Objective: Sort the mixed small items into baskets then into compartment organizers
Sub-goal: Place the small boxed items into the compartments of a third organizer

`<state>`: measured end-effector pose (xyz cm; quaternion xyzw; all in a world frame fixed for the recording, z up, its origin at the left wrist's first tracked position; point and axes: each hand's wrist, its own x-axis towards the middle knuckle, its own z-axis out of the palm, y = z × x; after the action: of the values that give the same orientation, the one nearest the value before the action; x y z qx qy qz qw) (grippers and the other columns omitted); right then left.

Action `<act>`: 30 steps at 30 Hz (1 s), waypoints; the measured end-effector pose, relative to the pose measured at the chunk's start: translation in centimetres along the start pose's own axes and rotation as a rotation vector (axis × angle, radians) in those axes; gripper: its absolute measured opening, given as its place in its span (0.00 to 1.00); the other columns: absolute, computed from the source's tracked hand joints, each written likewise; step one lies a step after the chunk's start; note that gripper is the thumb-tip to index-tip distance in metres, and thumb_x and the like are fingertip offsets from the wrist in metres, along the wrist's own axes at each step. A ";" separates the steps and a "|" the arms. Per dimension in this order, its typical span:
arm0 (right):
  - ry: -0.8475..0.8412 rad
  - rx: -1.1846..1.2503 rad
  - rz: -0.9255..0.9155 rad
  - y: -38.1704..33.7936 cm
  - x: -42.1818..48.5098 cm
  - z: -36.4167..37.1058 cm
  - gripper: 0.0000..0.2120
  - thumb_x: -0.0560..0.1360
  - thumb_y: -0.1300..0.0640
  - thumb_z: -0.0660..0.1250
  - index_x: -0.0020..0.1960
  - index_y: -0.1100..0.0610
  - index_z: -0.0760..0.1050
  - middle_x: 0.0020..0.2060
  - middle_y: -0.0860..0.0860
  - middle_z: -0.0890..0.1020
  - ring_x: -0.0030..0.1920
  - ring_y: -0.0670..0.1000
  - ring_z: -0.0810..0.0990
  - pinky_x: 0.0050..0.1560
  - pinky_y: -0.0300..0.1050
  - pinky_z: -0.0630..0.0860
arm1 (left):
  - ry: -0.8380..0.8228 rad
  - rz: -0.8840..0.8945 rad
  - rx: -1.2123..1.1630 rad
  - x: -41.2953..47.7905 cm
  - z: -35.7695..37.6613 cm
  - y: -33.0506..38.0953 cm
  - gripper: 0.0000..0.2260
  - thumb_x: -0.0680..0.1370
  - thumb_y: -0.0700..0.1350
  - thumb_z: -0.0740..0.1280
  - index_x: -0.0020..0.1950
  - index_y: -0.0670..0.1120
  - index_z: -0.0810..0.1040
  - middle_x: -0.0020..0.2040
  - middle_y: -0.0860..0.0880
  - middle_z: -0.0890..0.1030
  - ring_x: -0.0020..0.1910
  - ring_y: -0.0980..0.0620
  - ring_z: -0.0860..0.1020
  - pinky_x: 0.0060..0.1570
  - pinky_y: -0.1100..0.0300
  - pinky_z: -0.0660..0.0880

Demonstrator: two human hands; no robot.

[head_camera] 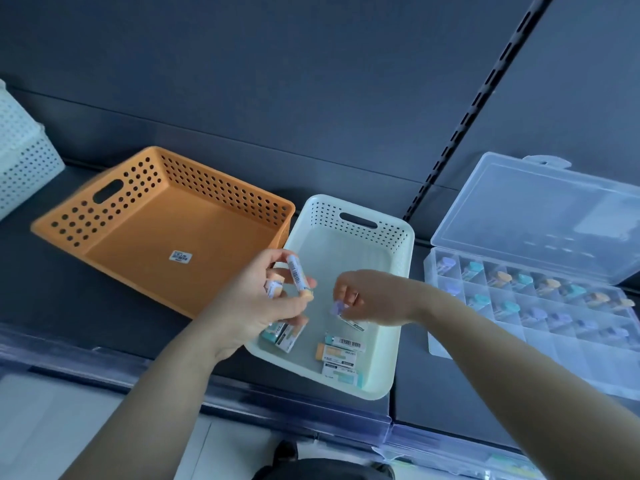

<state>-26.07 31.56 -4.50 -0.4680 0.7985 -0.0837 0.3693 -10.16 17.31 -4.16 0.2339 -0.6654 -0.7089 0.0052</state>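
Note:
A white perforated basket (401, 237) stands in the middle of a dark shelf, with several small boxed erasers (343, 351) lying near its front. My left hand (256, 303) hovers over the basket's left side, shut on orange-ended erasers (298, 277). Over the basket's centre, my right hand (370, 296) pinches a purple-ended eraser (341, 311). To the right lies a clear compartment organizer (540, 327) with its lid up; many of its cells hold purple, teal and orange erasers.
An orange perforated basket (114, 209) with a barcode sticker on its floor sits left of the white one. Another white basket (24, 157) is at the far left. A slotted upright rail (485, 91) runs up the back panel. The shelf's front edge lies below my arms.

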 end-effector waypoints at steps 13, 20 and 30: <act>-0.002 -0.173 0.029 -0.8 -0.2 2.0 0.09 0.73 0.58 0.62 0.44 0.63 0.77 0.40 0.54 0.78 0.40 0.56 0.75 0.39 0.46 0.71 | 0.079 0.034 -0.330 -0.2 1.3 0.1 0.11 0.81 0.39 0.59 0.61 0.37 0.72 0.52 0.42 0.83 0.30 0.54 0.67 0.28 0.64 0.68; 0.561 0.472 -0.010 2.7 -6.4 -1.3 0.02 0.70 0.62 0.68 0.41 0.57 0.76 0.27 0.42 0.68 0.27 0.43 0.63 0.29 0.32 0.63 | 0.048 0.084 -0.200 0.5 6.1 2.5 0.12 0.82 0.44 0.58 0.61 0.55 0.77 0.43 0.42 0.82 0.31 0.50 0.78 0.22 0.64 0.63; 0.915 0.851 0.192 14.0 -14.6 -0.1 0.04 0.71 0.62 0.71 0.44 0.55 0.77 0.30 0.48 0.71 0.25 0.42 0.65 0.27 0.31 0.64 | 0.085 0.317 0.617 3.5 17.2 3.5 0.02 0.75 0.47 0.69 0.46 0.52 0.80 0.37 0.53 0.81 0.29 0.55 0.74 0.30 0.64 0.69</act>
<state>-31.51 51.04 -3.68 -0.1232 0.8108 -0.5521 0.1502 -20.13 31.98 -1.92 0.1477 -0.8756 -0.4542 0.0720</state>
